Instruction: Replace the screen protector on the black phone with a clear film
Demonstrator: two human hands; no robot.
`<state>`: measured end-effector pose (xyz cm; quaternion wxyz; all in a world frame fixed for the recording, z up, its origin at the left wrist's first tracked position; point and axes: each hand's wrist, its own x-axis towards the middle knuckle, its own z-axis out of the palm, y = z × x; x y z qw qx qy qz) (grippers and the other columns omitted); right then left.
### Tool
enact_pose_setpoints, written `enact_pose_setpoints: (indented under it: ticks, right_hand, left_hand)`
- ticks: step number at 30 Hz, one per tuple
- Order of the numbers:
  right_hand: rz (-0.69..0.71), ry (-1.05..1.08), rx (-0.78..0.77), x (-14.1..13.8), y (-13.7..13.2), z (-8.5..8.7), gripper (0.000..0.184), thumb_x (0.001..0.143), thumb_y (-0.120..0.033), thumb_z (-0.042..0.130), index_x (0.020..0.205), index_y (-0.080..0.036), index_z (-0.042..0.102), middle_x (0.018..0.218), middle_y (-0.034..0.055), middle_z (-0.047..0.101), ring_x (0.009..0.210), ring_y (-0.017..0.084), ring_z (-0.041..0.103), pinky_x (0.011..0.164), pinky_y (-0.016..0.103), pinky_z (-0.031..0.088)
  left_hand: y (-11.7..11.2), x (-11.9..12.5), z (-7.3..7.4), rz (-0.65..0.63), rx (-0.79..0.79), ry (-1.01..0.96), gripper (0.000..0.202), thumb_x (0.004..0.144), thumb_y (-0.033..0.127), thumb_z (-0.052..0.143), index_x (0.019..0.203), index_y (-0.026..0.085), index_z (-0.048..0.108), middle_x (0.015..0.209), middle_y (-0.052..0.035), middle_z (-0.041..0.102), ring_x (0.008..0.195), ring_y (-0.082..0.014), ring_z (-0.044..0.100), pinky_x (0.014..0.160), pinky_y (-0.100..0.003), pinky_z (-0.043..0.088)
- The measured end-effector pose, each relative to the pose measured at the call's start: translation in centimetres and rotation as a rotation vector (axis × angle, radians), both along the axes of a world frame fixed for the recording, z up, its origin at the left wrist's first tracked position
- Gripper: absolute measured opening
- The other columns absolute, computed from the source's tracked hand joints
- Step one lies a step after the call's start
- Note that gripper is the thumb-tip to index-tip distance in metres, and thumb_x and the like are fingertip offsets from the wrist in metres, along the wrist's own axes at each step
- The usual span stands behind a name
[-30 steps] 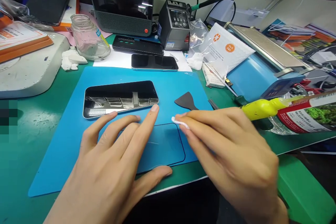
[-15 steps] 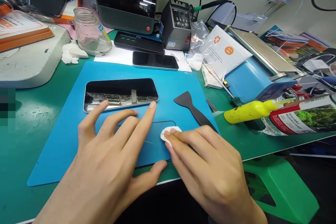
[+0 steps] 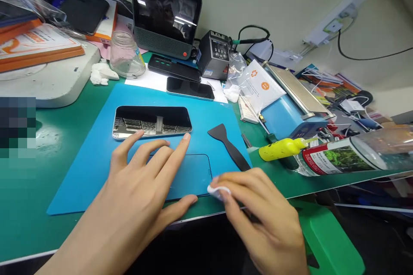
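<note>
A clear glass screen sheet (image 3: 193,174) with a thin dark border lies near the front of the blue mat (image 3: 82,176). My left hand (image 3: 151,180) spreads its fingers over the sheet, partly hiding it; whether the fingertips press on it I cannot tell. Pinched in my right hand (image 3: 263,210) is a white cotton pad (image 3: 218,191), at the sheet's right front corner. Beyond my left fingers lies a phone (image 3: 152,121) with a shiny, reflecting face. A black spatula-like scraper (image 3: 229,148) rests on the mat to the right.
Behind the mat are a second phone (image 3: 190,89), a glass jar (image 3: 126,58), a screen device (image 3: 164,13) and a black box-shaped unit (image 3: 214,56). To the right lie a yellow squeeze bottle (image 3: 280,149) and a labelled bottle (image 3: 342,157). A green stool (image 3: 335,236) stands below the table edge.
My right hand has drawn the cotton pad toward me and slightly right, off the sheet's middle right side to its front corner. My left hand stays spread over the sheet. The camera view has shifted.
</note>
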<state>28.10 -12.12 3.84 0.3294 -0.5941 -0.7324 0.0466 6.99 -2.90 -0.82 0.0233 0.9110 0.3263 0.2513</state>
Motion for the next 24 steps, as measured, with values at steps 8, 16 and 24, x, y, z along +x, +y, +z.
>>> enact_pose_setpoints:
  ticks: [8, 16, 24]
  right_hand:
    - [-0.076, -0.362, 0.244, -0.4, 3.6, -0.4, 0.020, 0.103, -0.009, 0.068, 0.114, -0.019, 0.081, 0.112, 0.0047, 0.084, 0.096, 0.020, 0.071, 0.086, 0.038, 0.061]
    - [-0.029, -0.358, 0.090, -0.9, 2.7, -1.4, 0.019, 0.107, -0.012, 0.064, 0.118, -0.017, 0.078, 0.105, 0.0052, 0.080, 0.094, 0.019, 0.068, 0.080, 0.035, 0.059]
    - [0.035, -0.326, 0.043, -1.2, -0.6, -0.3, 0.023, 0.107, -0.010, 0.062, 0.121, -0.019, 0.078, 0.106, 0.0059, 0.079, 0.090, 0.019, 0.068, 0.077, 0.034, 0.061]
  left_hand:
    - [-0.1, 0.2, 0.3, 0.041, 0.043, -0.024, 0.072, 0.104, 0.045, 0.063, 0.165, 0.010, 0.045, 0.137, -0.0167, 0.073, 0.134, -0.0392, 0.061, 0.128, -0.059, 0.022]
    - [0.0, 0.3, 0.2, 0.052, -0.044, -0.064, 0.079, 0.099, 0.044, 0.073, 0.165, 0.012, 0.044, 0.122, -0.0117, 0.076, 0.123, -0.0372, 0.065, 0.125, -0.061, 0.027]
    - [0.0, 0.2, 0.5, 0.044, -0.053, -0.071, 0.073, 0.099, 0.044, 0.075, 0.161, 0.013, 0.050, 0.118, -0.0128, 0.077, 0.122, -0.0373, 0.067, 0.124, -0.064, 0.034]
